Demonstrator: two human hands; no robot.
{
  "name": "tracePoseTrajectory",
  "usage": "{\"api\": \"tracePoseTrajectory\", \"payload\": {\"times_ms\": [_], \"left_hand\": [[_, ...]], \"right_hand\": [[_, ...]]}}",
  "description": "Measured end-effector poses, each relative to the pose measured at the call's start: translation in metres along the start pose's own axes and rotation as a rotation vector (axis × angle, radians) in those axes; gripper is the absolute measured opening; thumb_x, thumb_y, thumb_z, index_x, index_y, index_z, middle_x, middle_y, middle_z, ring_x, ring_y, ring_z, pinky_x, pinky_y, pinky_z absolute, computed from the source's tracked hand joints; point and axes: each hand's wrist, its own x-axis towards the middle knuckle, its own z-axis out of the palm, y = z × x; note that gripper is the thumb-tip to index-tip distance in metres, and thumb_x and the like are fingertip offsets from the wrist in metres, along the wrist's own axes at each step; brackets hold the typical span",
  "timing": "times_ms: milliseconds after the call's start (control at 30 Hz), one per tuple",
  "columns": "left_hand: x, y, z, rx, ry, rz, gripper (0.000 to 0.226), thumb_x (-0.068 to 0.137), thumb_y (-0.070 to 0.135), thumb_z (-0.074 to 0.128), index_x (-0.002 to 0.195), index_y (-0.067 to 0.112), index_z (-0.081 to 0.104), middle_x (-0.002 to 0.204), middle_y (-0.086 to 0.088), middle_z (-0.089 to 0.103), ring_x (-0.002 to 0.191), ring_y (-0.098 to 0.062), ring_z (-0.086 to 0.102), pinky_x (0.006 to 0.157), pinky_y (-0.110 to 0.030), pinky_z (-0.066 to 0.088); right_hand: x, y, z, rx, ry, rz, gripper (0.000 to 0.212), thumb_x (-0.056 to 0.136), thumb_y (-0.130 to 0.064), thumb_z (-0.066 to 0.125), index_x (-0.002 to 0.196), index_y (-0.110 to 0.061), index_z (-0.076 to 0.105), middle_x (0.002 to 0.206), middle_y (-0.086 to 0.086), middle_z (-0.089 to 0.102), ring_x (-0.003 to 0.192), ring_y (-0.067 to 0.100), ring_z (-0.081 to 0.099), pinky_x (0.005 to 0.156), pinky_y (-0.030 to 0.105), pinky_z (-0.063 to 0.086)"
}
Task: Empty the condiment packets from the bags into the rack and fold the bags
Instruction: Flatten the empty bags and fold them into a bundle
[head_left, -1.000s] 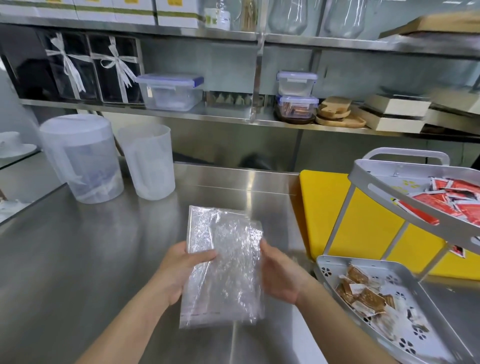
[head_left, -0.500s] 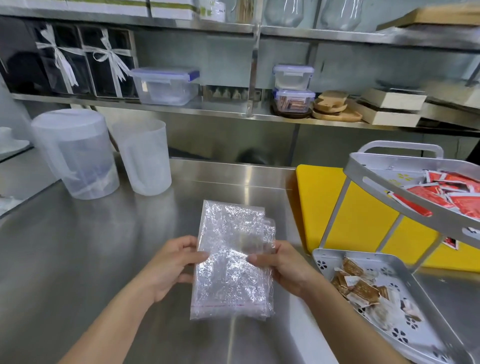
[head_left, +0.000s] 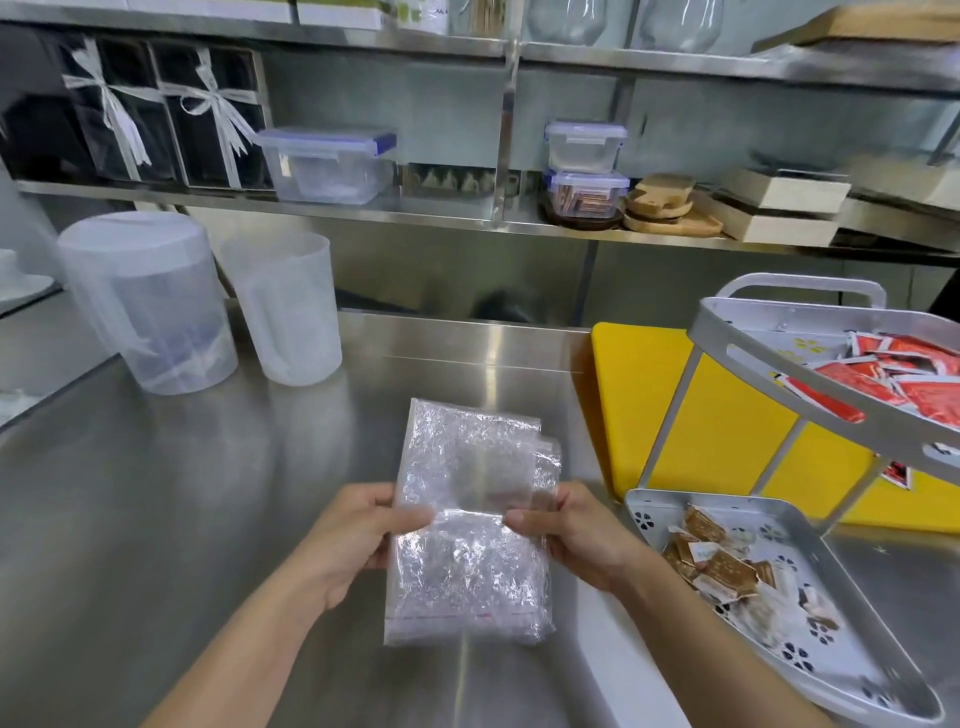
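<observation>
Over the smooth steel counter (head_left: 208, 519), beside the grey two-tier metal rack (head_left: 810, 384), a clear crinkled bag (head_left: 467, 582) is held flat and empty. It looks like light, limp, slippery film, best taken by its side edges. The left hand (head_left: 353, 540) and right hand (head_left: 576, 535) each pinch one edge, thumbs in front. Small red packets (head_left: 904, 374) fill the upper tier.

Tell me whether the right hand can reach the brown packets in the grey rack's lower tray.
Probably yes: the brown packets lie in the open grey lower tray beside the right hand, nothing between, though it pinches the clear plastic bag.
</observation>
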Motion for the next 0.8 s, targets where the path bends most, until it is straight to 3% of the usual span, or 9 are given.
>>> {"api": "tracePoseTrajectory", "payload": {"times_ms": [67, 167, 233, 400, 467, 533, 633, 700, 800], "left_hand": [[0.001, 0.0, -0.004, -0.022, 0.021, 0.001, 0.008, 0.075, 0.006, 0.07, 0.082, 0.004, 0.071, 0.077, -0.01, 0.072, 0.065, -0.018, 0.065, 0.06, -0.028, 0.05], [0.003, 0.002, -0.012, -0.065, -0.003, 0.033, 0.01, 0.078, 0.002, 0.065, 0.087, 0.002, 0.07, 0.079, -0.009, 0.073, 0.067, -0.018, 0.067, 0.061, -0.031, 0.055], [0.004, 0.001, -0.015, -0.081, -0.038, 0.039, 0.012, 0.08, 0.0, 0.062, 0.091, -0.001, 0.067, 0.081, -0.011, 0.072, 0.066, -0.019, 0.067, 0.058, -0.032, 0.057], [0.003, -0.007, -0.019, -0.213, -0.106, 0.042, 0.022, 0.082, -0.01, 0.053, 0.085, 0.004, 0.07, 0.072, -0.007, 0.072, 0.057, -0.013, 0.066, 0.046, -0.025, 0.055], [0.003, -0.011, -0.018, -0.205, -0.07, 0.044, 0.04, 0.081, -0.018, 0.044, 0.066, 0.006, 0.072, 0.063, -0.004, 0.072, 0.051, -0.012, 0.064, 0.042, -0.019, 0.05], [0.003, -0.015, -0.017, -0.244, -0.053, 0.043, 0.049, 0.08, -0.019, 0.038, 0.056, 0.007, 0.07, 0.063, -0.008, 0.07, 0.052, -0.016, 0.065, 0.044, -0.023, 0.052], [-0.001, -0.016, -0.022, -0.404, -0.204, 0.001, 0.024, 0.086, 0.011, 0.045, 0.086, 0.014, 0.069, 0.087, -0.017, 0.069, 0.068, -0.026, 0.066, 0.053, -0.032, 0.055], [-0.006, -0.018, -0.026, -0.368, -0.325, -0.11, 0.028, 0.083, 0.033, 0.057, 0.107, 0.018, 0.062, 0.103, -0.024, 0.068, 0.082, -0.035, 0.066, 0.062, -0.043, 0.058], [-0.009, -0.025, -0.021, -0.16, -0.293, -0.171, 0.057, 0.063, 0.017, 0.078, 0.114, 0.009, 0.057, 0.098, -0.017, 0.071, 0.082, -0.032, 0.069, 0.064, -0.042, 0.059]], "right_hand": [[-0.003, -0.002, 0.0, -0.014, 0.02, 0.007, 0.007, 0.076, 0.004, 0.065, 0.072, 0.0, 0.069, 0.075, 0.012, 0.067, 0.077, 0.022, 0.064, 0.071, 0.022, 0.05], [0.001, 0.0, -0.003, 0.011, 0.051, -0.005, 0.035, 0.077, 0.009, 0.062, 0.049, -0.011, 0.067, 0.055, 0.001, 0.063, 0.058, 0.01, 0.061, 0.063, 0.018, 0.05], [0.002, 0.0, -0.003, 0.032, 0.064, -0.02, 0.041, 0.076, 0.01, 0.063, 0.041, -0.013, 0.061, 0.055, 0.002, 0.057, 0.059, 0.012, 0.057, 0.066, 0.02, 0.047], [-0.002, 0.002, -0.002, 0.069, 0.008, -0.032, 0.01, 0.067, 0.008, 0.068, 0.067, -0.002, 0.07, 0.075, 0.017, 0.064, 0.072, 0.026, 0.059, 0.073, 0.026, 0.05], [-0.001, 0.003, -0.002, -0.02, -0.004, -0.051, 0.037, 0.071, 0.024, 0.054, 0.07, -0.005, 0.076, 0.08, 0.013, 0.072, 0.072, 0.023, 0.066, 0.073, 0.03, 0.053], [-0.001, 0.001, 0.001, -0.084, 0.0, -0.085, 0.055, 0.066, 0.032, 0.04, 0.055, -0.009, 0.075, 0.074, 0.006, 0.074, 0.067, 0.017, 0.069, 0.065, 0.025, 0.056], [0.0, -0.001, 0.001, -0.158, 0.051, -0.149, 0.065, 0.06, 0.034, 0.027, 0.049, -0.011, 0.073, 0.073, 0.001, 0.075, 0.071, 0.016, 0.069, 0.066, 0.023, 0.056], [0.001, -0.001, 0.001, -0.19, 0.098, -0.178, 0.065, 0.06, 0.033, 0.026, 0.05, -0.011, 0.073, 0.075, 0.003, 0.075, 0.075, 0.015, 0.069, 0.067, 0.02, 0.054], [0.003, -0.001, 0.006, -0.261, 0.132, -0.182, 0.061, 0.062, 0.032, 0.03, 0.056, -0.01, 0.074, 0.082, 0.008, 0.072, 0.082, 0.015, 0.066, 0.073, 0.02, 0.052]]}}
